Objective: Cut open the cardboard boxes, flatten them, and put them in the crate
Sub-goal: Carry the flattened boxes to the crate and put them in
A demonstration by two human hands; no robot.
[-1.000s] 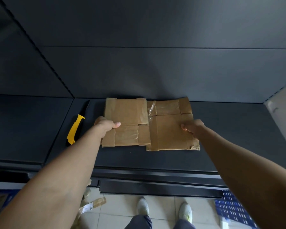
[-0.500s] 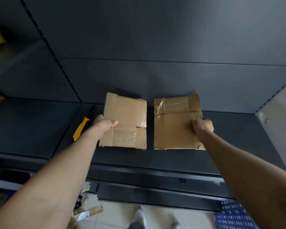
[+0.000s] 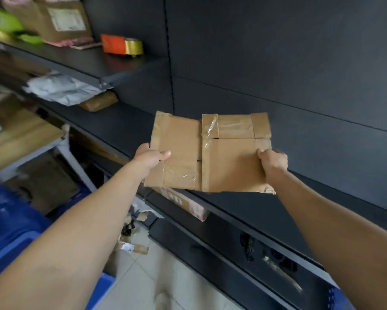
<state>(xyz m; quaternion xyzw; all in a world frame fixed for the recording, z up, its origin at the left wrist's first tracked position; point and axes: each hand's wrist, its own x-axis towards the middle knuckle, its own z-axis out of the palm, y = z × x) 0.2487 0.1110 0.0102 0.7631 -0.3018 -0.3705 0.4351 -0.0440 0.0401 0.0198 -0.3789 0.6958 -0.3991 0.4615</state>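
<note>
Two flattened brown cardboard boxes with clear tape are held in the air in front of the dark shelf. My left hand (image 3: 151,156) grips the left edge of the left flattened box (image 3: 176,151), thumb on top. My right hand (image 3: 273,162) grips the right edge of the right flattened box (image 3: 232,162), which overlaps the left one at the middle. A blue crate (image 3: 6,222) shows at the lower left, partly hidden by my left arm.
The dark shelf (image 3: 300,193) runs below the boxes. To the left, upper shelves carry parcels (image 3: 62,19), an orange and gold tape roll (image 3: 122,44) and a grey bag (image 3: 62,89). Cardboard and tape scraps (image 3: 132,245) lie on the tiled floor.
Both flattened boxes have been lifted off the shelf and brought together until they overlap. The view has swung left, so the yellow knife is out of sight and the blue crate appears.
</note>
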